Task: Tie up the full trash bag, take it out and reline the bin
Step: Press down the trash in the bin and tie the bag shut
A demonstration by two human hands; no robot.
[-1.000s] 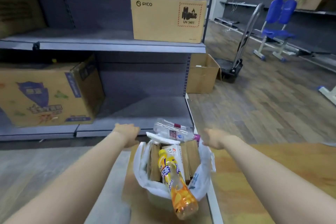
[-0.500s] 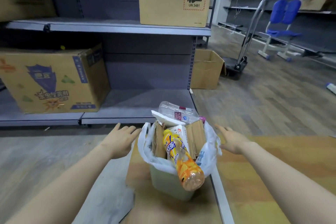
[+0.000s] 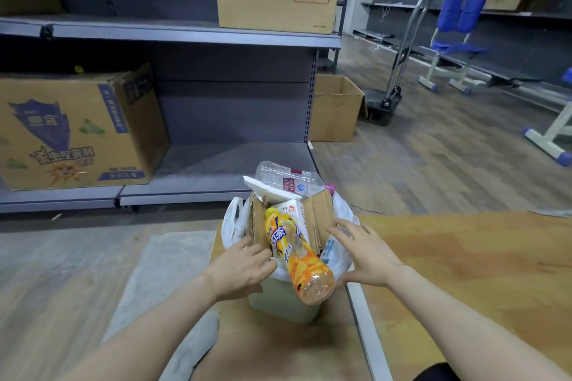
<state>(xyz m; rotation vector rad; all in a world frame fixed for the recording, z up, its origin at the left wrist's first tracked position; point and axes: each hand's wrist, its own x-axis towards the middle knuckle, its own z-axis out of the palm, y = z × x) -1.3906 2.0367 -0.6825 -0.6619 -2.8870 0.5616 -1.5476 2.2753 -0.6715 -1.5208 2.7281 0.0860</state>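
I am reaching in with my left hand [image 3: 240,269] and right hand [image 3: 366,257], fingers spread and holding nothing, flanking the orange bottle [image 3: 297,254] that is sticking out of the full trash bag [image 3: 230,223] in the bin [image 3: 278,303] on the floor. Tying has not started, I judge; next I need to gather the bag's loose white edges above the cardboard.

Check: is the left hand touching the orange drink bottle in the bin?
Cannot tell. In the head view, the left hand has its fingertips right beside the orange bottle, with no plain gap or contact.
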